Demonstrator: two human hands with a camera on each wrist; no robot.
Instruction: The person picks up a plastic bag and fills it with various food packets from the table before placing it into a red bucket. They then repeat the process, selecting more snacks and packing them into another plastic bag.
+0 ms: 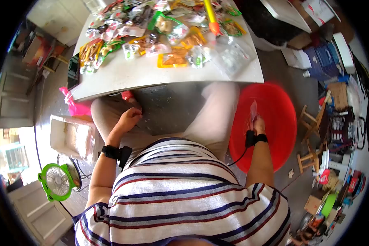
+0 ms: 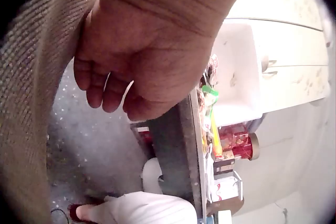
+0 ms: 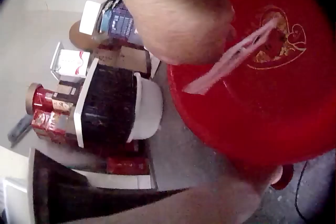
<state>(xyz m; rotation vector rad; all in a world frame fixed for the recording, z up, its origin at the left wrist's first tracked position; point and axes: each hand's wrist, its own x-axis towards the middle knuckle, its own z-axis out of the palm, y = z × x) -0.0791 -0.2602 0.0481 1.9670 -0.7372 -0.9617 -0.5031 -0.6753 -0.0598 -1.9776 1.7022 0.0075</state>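
Note:
My right hand (image 1: pixel 258 124) is down inside a large red tub (image 1: pixel 281 135), gripping a thin, pinkish see-through plastic packet (image 1: pixel 253 109). In the right wrist view the packet (image 3: pixel 226 67) slants out past the hand (image 3: pixel 181 29) like a narrow crumpled strip, over the tub's red inside; the fingertips are hidden there. By the left thigh, my left hand (image 1: pixel 129 119) hangs with its fingers loosely curled. Nothing shows between those fingers in the left wrist view, where the hand (image 2: pixel 142 61) has its palm side toward the camera.
A white table (image 1: pixel 123 78) ahead carries many small food packets, clear bags (image 1: pixel 229 57) and a yellow-orange stick (image 1: pixel 211 18). At left are a white foam box (image 1: pixel 71 137) and a green fan (image 1: pixel 56 182). Wooden stools (image 1: pixel 311 123) stand right of the tub.

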